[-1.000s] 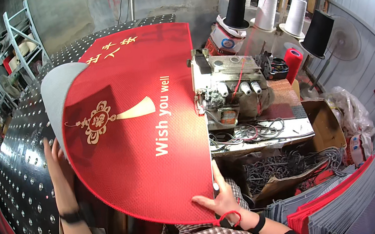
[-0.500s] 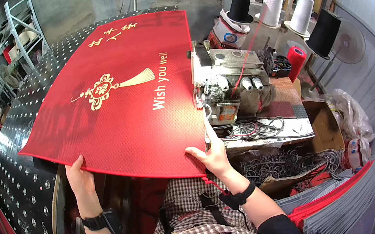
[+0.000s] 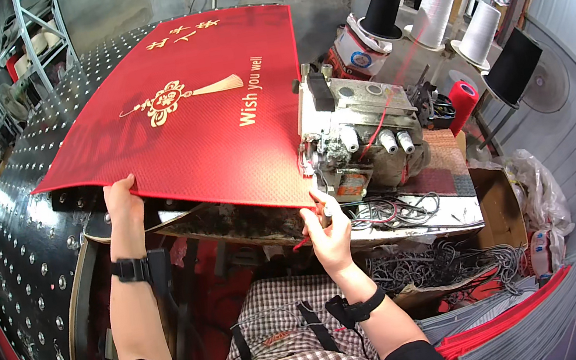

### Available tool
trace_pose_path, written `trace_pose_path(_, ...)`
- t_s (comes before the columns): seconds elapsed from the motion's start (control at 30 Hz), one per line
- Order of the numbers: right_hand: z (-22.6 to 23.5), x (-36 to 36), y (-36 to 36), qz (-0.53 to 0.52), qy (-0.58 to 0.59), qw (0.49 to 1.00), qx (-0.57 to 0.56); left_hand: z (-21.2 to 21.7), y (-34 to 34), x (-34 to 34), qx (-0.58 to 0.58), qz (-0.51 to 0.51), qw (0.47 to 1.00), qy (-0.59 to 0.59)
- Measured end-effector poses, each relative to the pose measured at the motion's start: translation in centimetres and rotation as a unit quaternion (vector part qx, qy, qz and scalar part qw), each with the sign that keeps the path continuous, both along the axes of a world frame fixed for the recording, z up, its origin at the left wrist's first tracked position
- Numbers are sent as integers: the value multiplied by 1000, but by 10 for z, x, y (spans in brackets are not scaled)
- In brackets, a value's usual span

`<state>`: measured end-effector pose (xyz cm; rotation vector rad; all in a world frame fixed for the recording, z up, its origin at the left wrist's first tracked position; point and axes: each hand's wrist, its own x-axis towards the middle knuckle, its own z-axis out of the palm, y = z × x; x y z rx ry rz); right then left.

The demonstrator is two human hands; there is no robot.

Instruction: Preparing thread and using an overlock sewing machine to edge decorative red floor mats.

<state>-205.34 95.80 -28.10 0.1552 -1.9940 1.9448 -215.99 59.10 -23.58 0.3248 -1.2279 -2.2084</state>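
Observation:
A large red mat (image 3: 175, 122) with gold ornament and lettering lies flat on the black studded table (image 3: 29, 241). My left hand (image 3: 121, 202) grips its near edge toward the left corner. My right hand (image 3: 326, 225) pinches the near right corner, just in front of the grimy sewing machine (image 3: 360, 136). A loose red thread hangs from that corner below my fingers. Both wrists wear black bands.
Black and white thread cones (image 3: 427, 17) and a red spool (image 3: 462, 100) stand behind the machine. Tangled cords (image 3: 420, 264) and a cardboard box (image 3: 496, 201) lie to the right. Stacked red and grey mats (image 3: 533, 322) sit at lower right. Metal shelving (image 3: 22, 48) stands at far left.
The mat, held up and curled a second ago, has been lowered flat onto the table. Both hands have moved to its near edge, and its right corner now sits by the machine.

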Motion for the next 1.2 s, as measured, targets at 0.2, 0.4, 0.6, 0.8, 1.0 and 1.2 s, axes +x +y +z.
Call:
trace_pose_path(0.2,-4,-3,15,-122,-4,992,16,-16,-4,-52,0,10,999,-42)
trace_pose_path(0.4,1,16,41,-157,-18,987,-11,-15,8,-98,38,24,996,-71)
trace_pose_path(0.6,37,43,43,30,-122,992,8,-6,-36,-116,8,-10,992,-128)
trace_pose_path(0.8,66,48,60,79,41,949,302,47,-19,-71,-486,367,793,-13)
trace_pose_path(1.0,83,19,33,56,25,940,335,78,137,-11,-795,-304,485,201)
trace_pose_path(1.2,87,3,30,41,25,969,241,97,164,-45,-829,-384,330,236)
